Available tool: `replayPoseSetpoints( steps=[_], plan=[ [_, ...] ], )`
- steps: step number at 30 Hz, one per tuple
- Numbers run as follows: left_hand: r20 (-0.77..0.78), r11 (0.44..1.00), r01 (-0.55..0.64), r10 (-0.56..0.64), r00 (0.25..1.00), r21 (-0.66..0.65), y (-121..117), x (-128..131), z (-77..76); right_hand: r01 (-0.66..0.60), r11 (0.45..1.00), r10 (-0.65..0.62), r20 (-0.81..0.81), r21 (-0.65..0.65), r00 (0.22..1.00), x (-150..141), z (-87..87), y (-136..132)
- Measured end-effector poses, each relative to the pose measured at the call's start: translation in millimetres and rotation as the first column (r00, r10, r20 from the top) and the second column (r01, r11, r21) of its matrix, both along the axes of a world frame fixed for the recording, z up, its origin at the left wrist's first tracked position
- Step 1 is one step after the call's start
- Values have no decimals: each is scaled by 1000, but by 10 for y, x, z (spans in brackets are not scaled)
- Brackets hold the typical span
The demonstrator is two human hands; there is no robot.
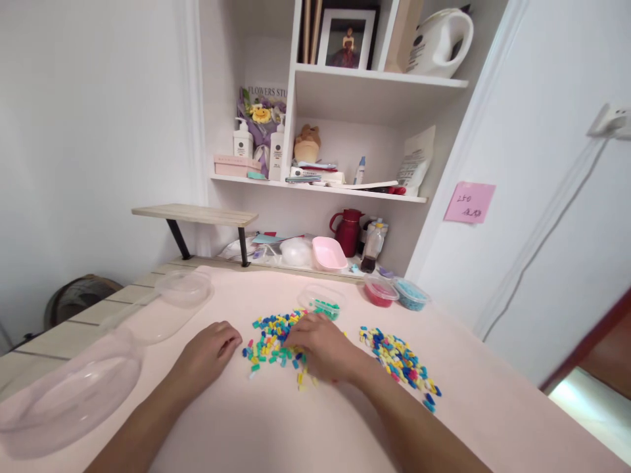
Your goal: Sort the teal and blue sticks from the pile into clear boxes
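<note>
A heap of small coloured plastic pieces (276, 335), in blue, yellow, green, white and pink, lies on the pink tabletop (236, 420). Over its right side is my right hand (320, 345), fingers bent down and drawn together among the pieces; what they pinch, if anything, is hidden. My left hand (210, 351) rests on the table just left of the heap, curled into a loose fist with nothing visible in it. Behind my right hand stands a clear container (318, 295) with green pieces inside. A second mixed pile (401, 358) spreads to the right of my right wrist.
Two clear tubs, one with red pieces (380, 292) and one with blue pieces (411, 295), stand at the back right. Large clear plastic bowls (73, 387) lie on the left. A small raised wooden shelf (194, 213) and a pink basket (329, 254) are at the back.
</note>
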State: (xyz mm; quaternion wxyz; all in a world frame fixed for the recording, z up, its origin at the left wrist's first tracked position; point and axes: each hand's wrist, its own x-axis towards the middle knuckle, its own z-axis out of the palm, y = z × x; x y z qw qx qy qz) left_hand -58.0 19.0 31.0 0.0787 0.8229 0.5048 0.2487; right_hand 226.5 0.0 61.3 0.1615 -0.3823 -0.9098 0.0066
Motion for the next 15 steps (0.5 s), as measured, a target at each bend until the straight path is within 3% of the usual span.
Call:
replayPoseSetpoints(
  steps=[3, 6, 15],
  plan=[
    [8, 1000, 1, -1, 1000, -10, 19, -8, -9, 136, 991, -135, -76, 1, 988, 217, 102, 76],
    [19, 1000, -12, 13, 1000, -21, 47, -13, -23, 202, 975, -212, -103, -94, 972, 370, 168, 100],
    [49, 1000, -11, 12, 999, -26, 109, -50, -59, 134, 939, -125, 50, -317, 991, 264, 153, 10]
  ],
)
